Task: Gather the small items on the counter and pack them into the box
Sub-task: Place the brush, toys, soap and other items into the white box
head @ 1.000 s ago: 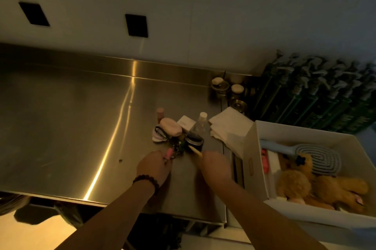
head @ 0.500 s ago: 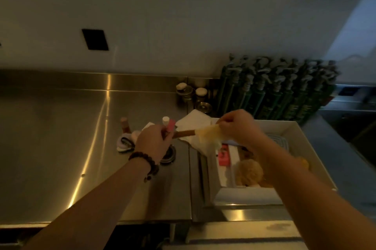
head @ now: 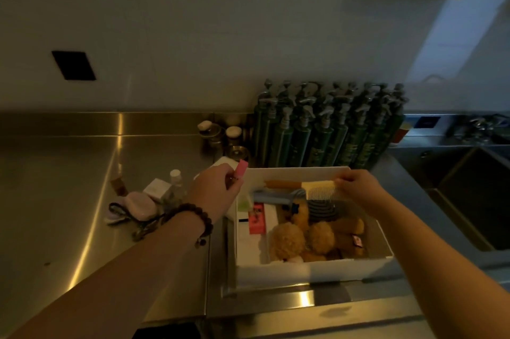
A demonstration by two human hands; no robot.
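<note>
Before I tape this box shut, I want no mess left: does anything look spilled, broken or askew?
Nothing stands out. The white box sits square, the right hand holds a comb over it, and the left hand holds a small pink item.

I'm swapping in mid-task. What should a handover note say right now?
Left hand pinches a small pink item at the white box's left rim.
Right hand holds a yellow comb over the box.
Done: hairbrush, plush toys and pink packet lie inside.
Left: drop both, then fetch the small clear bottle, white carton and pouch from the counter.
</note>
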